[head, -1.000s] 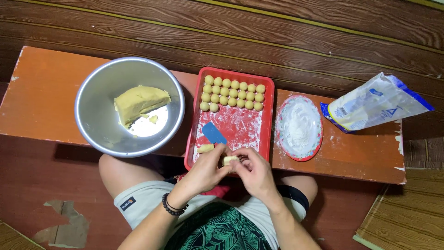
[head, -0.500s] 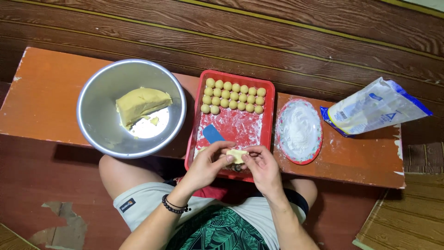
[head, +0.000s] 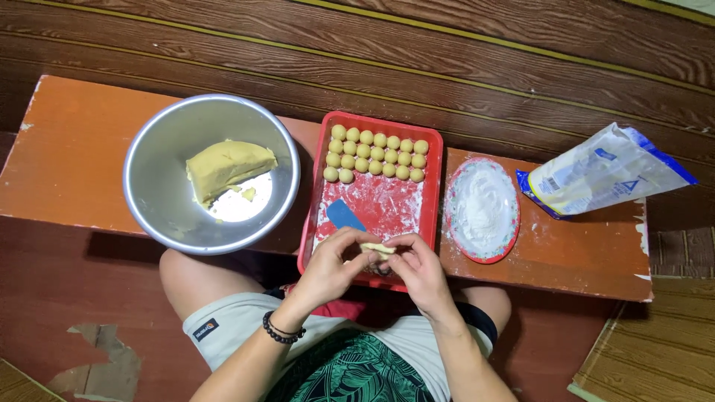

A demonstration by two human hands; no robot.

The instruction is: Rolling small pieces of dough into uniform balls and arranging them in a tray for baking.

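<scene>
Over red tray (head: 430, 195), hands (head: 376, 268) half-hide dough (head: 376, 248).

A low orange-painted wooden bench (head: 67, 149) runs across the frame from nine to three o'clock, its paint chipped at the right end. Dark brown floorboards (head: 447, 52) with yellow seams fill twelve o'clock. At seven o'clock, the reddish floor (head: 59, 313) shows peeled patches. Light is even.

dough piece (head: 377, 248) mostly hidden by fingers, tray (head: 432, 186) near edge covered
</scene>
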